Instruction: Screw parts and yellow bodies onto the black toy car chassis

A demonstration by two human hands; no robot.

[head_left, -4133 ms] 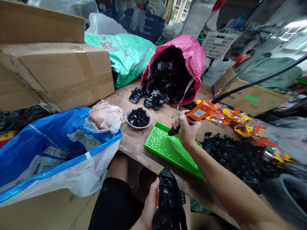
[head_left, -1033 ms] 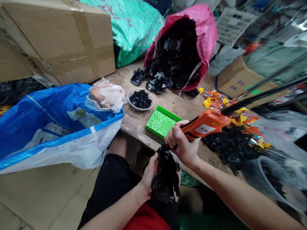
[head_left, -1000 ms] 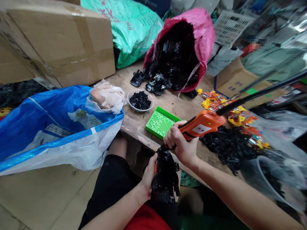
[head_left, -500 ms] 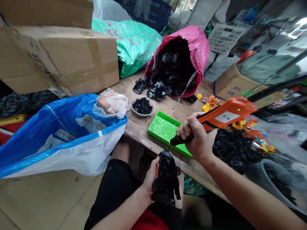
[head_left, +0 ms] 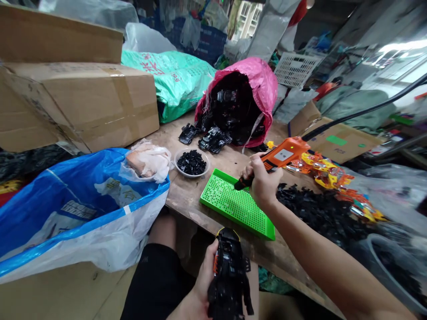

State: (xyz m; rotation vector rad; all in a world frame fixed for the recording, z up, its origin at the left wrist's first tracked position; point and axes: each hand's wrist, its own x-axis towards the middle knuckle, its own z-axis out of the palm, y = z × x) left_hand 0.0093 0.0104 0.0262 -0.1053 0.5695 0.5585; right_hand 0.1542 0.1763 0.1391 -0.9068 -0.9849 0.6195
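Brown wooden table [head_left: 230, 162], worn and stained along front edge. Near front edge, green perforated tray [head_left: 248, 213] with small shiny bits [head_left: 216, 191] toward left end. Just beyond, bowl [head_left: 192, 176] of black pieces [head_left: 191, 162]. Farther back, two black molded parts [head_left: 215, 139] before open pink sack [head_left: 267, 84]. At left, cardboard box [head_left: 96, 102] beside green sack [head_left: 187, 75]. At right, black pile [head_left: 313, 213], orange-yellow parts [head_left: 328, 173].

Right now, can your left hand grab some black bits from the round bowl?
Probably not easily: the left hand is full, holding a black toy part, though nothing seems to block the way to the bowl.
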